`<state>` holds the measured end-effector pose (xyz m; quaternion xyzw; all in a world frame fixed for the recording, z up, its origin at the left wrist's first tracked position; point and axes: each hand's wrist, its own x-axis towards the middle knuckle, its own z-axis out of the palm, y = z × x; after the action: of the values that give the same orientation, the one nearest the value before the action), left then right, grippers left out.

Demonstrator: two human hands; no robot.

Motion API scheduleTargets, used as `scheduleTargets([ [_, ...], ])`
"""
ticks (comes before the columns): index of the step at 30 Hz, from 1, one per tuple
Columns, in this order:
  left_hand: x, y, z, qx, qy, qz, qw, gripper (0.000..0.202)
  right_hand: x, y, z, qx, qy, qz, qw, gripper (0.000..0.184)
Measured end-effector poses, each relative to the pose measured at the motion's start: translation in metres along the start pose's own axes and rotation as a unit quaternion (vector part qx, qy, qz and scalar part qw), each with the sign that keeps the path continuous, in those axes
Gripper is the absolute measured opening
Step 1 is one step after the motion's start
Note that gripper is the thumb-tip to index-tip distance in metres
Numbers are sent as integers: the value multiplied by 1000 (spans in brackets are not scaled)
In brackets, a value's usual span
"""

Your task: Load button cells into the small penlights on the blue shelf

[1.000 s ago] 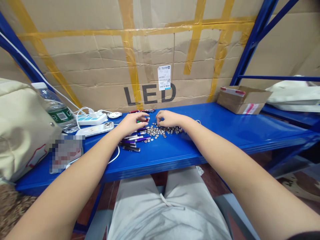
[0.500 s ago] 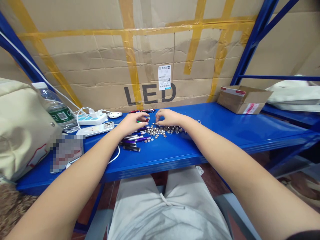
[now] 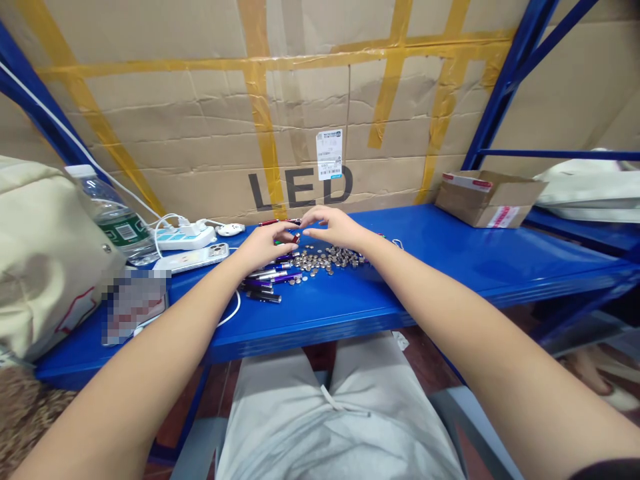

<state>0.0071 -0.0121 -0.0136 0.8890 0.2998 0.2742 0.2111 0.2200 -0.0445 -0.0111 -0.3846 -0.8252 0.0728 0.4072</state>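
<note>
**Far left:** a beige fabric bag [image 3: 45, 253], a clear plastic water bottle [image 3: 113, 217], a white power strip [image 3: 183, 238] and a white smartphone [image 3: 193, 259] sit at 9 o'clock from the hands, on the blue steel counter [image 3: 450, 267].

**Left hand [image 3: 263, 247]:** fingers [image 3: 285, 232] curl beside the cylinder; cannot tell whether they grip it.

**Between the hands:** a small red-capped cylinder [image 3: 296, 237].

**Below the hands:** slim purple-and-black metal tubes [image 3: 265, 283] lie at 7 o'clock from the cylinder, and loose silver button cells [image 3: 320, 261] at 5 o'clock.

**Right hand [image 3: 335, 228]:** fingers [image 3: 315, 228] stay open, reaching left, holding nothing visible.

**Far right:** a brown cardboard box [image 3: 487, 200] sits at 3 o'clock.
</note>
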Motion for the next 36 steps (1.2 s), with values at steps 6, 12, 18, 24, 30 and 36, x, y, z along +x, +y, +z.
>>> scheduleTargets([
  [6, 0, -1, 1, 0, 2, -3, 1000, 47, -1, 1, -6, 5, -14, 36, 999, 20],
  [12, 1, -2, 1, 7, 8, -4, 1000, 47, -2, 2, -10, 11, -33, 30, 999, 26],
  [18, 0, 1, 0, -3, 17, -14, 1000, 48, -4, -8, -1, 4, -67, -19, 998, 25],
  [24, 1, 2, 0, -8, 15, -23, 1000, 50, -3, -7, -2, -6, -63, -8, 998, 23],
  [30, 1, 0, 0, 8, 20, -14, 1000, 48, -3, 3, -14, -70, -49, 63, 994, 25],
  [36, -1, 3, -2, 64, 16, -4, 998, 43, -9, 21, -32, -190, -187, 203, 942, 12],
])
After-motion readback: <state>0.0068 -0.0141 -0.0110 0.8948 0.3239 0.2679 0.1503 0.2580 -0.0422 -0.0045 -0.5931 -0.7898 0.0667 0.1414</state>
